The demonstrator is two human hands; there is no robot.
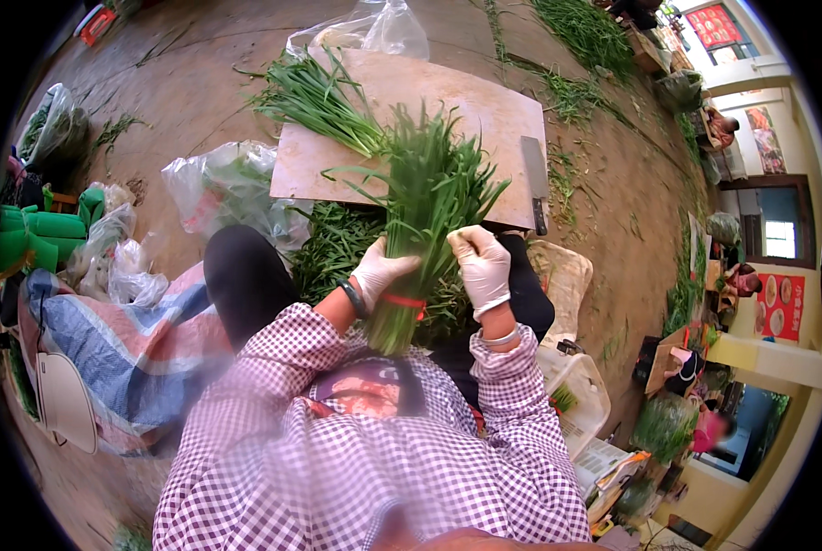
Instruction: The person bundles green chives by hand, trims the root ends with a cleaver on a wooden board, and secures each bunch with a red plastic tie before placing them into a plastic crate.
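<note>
An upright bunch of long-leaved greens (pixel 434 188) is held over my lap, its leaf tips slightly blurred. My left hand (pixel 382 272), in a pale glove, wraps around its stems. A red band (pixel 402 300) circles the stems just below that hand. My right hand (pixel 482 268), gloved too, is closed in a pinch beside the bunch's right-hand leaves; whatever lies between its fingertips is too small to make out. Beyond the bunch, another bundle of greens (pixel 324 99) lies on a pale board (pixel 411 78). A knife (pixel 534 179) with a dark handle rests along the board's right edge.
Loose greens (pixel 333 243) are piled between my knees. Clear plastic bags stand left of the board (pixel 232 184) and behind it (pixel 374 32). A striped woven sack (pixel 126 340) lies at left, and a pale plastic crate (pixel 581 399) at right. Other people sit along the right wall.
</note>
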